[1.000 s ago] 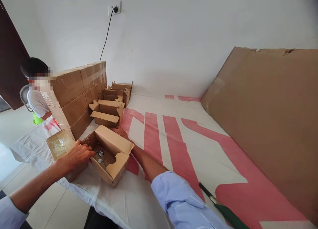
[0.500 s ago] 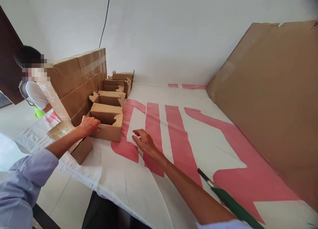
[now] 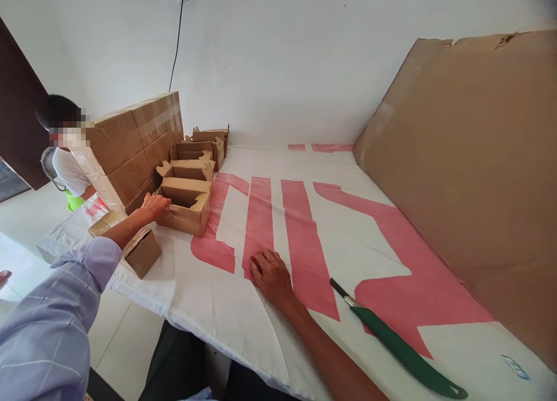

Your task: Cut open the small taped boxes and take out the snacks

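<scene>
My left hand (image 3: 156,207) is closed at the left front corner of an open cardboard box (image 3: 187,218), its fingers bent over the rim. The inside of that box is dark and I cannot make out any contents. My right hand (image 3: 272,276) rests on the cloth (image 3: 226,314) to the right of the box, fingers curled in and nothing showing in them. Under my left forearm, nearer the table edge, sits a small closed cardboard box (image 3: 143,253).
Several open boxes (image 3: 191,169) line up behind the nearest one, beside a stack of taped cartons (image 3: 126,145). A green-handled tool (image 3: 400,346) lies at right. A large cardboard sheet (image 3: 470,174) leans there. Beyond the cartons is another person (image 3: 69,169).
My right hand has come down and nearer to me onto the cloth, its fingers curling in. My left hand stays at the box rim. The view has shifted slightly.
</scene>
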`<action>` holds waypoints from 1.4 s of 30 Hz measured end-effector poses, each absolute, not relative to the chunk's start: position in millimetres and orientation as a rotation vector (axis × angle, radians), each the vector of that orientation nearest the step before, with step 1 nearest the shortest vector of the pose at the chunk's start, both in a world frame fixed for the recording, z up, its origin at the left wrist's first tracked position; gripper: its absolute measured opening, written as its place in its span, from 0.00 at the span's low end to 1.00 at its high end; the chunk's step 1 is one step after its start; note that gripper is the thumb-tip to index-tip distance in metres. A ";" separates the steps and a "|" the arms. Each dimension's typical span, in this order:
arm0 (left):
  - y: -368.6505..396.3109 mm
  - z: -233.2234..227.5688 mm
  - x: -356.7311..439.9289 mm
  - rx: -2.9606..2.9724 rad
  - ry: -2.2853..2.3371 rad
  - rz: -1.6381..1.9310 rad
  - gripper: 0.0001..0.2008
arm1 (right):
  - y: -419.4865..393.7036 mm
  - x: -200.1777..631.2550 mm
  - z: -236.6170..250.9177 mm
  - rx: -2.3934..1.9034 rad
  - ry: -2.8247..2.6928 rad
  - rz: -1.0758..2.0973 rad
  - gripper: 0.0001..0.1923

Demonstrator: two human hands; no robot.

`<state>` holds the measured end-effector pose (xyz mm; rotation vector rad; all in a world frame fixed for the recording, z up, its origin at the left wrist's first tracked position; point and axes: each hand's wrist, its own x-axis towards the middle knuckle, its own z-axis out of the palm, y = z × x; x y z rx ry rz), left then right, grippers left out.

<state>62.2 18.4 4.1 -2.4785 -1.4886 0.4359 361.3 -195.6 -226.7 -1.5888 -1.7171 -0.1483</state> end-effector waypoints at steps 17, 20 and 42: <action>12.0 10.0 14.2 -2.378 -1.671 0.279 0.17 | -192.1 360.9 -234.8 -1.576 -1.728 -0.194 0.10; 12.4 9.6 13.4 -2.367 -1.708 0.237 0.17 | -189.3 359.9 -235.0 -1.592 -1.715 -0.222 0.09; -47.0 18.8 -132.9 -2.127 -2.238 -0.401 0.17 | -187.1 358.4 -236.8 -1.573 -1.674 -0.194 0.10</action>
